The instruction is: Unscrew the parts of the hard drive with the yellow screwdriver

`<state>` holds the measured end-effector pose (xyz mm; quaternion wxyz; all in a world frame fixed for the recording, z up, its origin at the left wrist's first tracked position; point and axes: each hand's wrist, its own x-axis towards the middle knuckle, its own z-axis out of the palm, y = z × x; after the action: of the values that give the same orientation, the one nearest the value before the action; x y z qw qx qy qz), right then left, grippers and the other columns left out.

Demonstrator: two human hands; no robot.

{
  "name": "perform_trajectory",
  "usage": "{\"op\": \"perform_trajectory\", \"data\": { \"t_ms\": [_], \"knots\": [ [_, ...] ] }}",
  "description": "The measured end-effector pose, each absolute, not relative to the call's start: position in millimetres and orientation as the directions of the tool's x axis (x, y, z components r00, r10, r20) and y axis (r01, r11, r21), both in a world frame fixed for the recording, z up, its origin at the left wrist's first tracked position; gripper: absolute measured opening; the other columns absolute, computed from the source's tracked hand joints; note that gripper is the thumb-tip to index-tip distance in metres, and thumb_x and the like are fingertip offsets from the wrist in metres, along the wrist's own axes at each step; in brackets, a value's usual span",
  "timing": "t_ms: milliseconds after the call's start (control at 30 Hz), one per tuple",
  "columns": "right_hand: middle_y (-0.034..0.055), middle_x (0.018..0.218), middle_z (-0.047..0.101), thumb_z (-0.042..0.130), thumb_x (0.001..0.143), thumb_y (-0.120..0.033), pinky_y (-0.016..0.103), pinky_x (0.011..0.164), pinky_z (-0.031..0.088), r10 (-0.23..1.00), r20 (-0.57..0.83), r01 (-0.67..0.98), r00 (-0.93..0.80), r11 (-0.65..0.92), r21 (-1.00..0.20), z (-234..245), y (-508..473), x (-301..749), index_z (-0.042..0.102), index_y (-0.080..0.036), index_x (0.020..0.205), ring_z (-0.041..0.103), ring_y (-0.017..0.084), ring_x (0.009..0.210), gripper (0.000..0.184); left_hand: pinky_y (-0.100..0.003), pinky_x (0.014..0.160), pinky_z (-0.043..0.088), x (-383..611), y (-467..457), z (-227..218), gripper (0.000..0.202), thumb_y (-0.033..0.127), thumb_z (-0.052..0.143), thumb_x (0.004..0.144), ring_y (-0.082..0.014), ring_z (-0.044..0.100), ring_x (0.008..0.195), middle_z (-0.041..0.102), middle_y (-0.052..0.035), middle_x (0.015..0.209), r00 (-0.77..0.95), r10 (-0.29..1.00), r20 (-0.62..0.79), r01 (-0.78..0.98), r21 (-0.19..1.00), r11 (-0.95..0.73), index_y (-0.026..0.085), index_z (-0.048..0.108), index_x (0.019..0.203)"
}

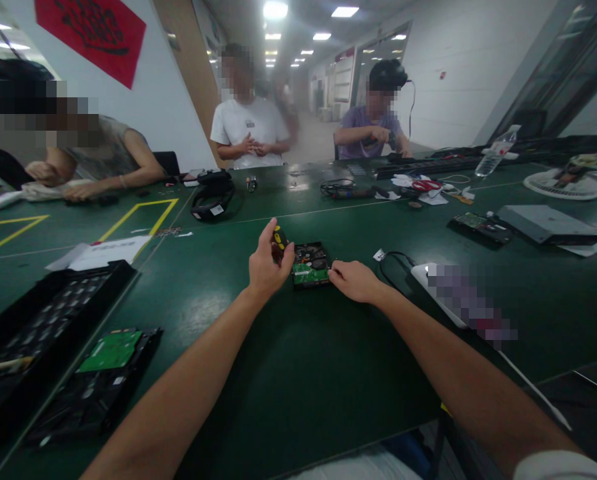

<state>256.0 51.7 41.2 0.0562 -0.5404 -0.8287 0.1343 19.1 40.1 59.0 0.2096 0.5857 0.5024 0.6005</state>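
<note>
A hard drive (309,256) with a green circuit board on its near part lies flat on the green table in front of me. At its left side, my left hand (270,263) is closed around a screwdriver (279,237) with a yellow and black handle; its shaft and tip cannot be made out. My right hand (354,280) rests at the drive's right edge, thumb and fingers drawn together on the casing. Its fingertips are partly hidden.
To the left lie a long black tray (53,320) and another board-bearing drive (111,350). On the right are a white power bank-like block (436,290) with a cable, a drive (480,229) and a grey metal box (548,223). Several people sit or stand across the table.
</note>
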Motion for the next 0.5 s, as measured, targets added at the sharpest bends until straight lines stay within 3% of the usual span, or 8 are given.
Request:
{"op": "perform_trajectory", "data": {
  "t_ms": [133,267,500],
  "knots": [
    [0.0083,0.093,0.071,0.036,0.108,-0.043,0.028,0.063,0.034,0.912,-0.061,0.888,-0.407,0.378,-0.263,43,51,254,0.065,-0.019,0.103,0.063,0.019,0.078,0.037,-0.023,0.078,0.053,17,45,47,0.076,0.034,0.069,0.088,-0.0132,0.068,0.078,0.074,-0.0044,0.106,-0.101,0.796,0.597,0.509,0.719,-0.474,0.026,0.033,0.155],
    [0.0091,0.095,0.072,0.037,0.107,-0.042,0.028,0.064,0.034,0.922,-0.066,0.900,-0.382,0.355,-0.253,47,49,253,0.066,-0.019,0.103,0.064,0.021,0.080,0.037,-0.027,0.074,0.055,15,55,33,0.064,0.036,0.062,0.092,-0.0145,0.069,0.070,0.075,-0.0042,0.096,-0.088,0.711,0.698,0.620,0.597,-0.509,0.020,0.038,0.149],
    [0.0076,0.090,0.070,0.039,0.107,-0.042,0.028,0.061,0.033,0.912,-0.071,0.871,-0.403,0.359,-0.336,49,48,256,0.066,-0.019,0.098,0.062,0.019,0.075,0.036,-0.027,0.068,0.056,18,56,30,0.049,0.036,0.057,0.097,-0.0144,0.071,0.069,0.075,-0.0055,0.095,-0.135,0.718,0.683,0.516,0.667,-0.538,0.018,0.043,0.141]
  ]
}}
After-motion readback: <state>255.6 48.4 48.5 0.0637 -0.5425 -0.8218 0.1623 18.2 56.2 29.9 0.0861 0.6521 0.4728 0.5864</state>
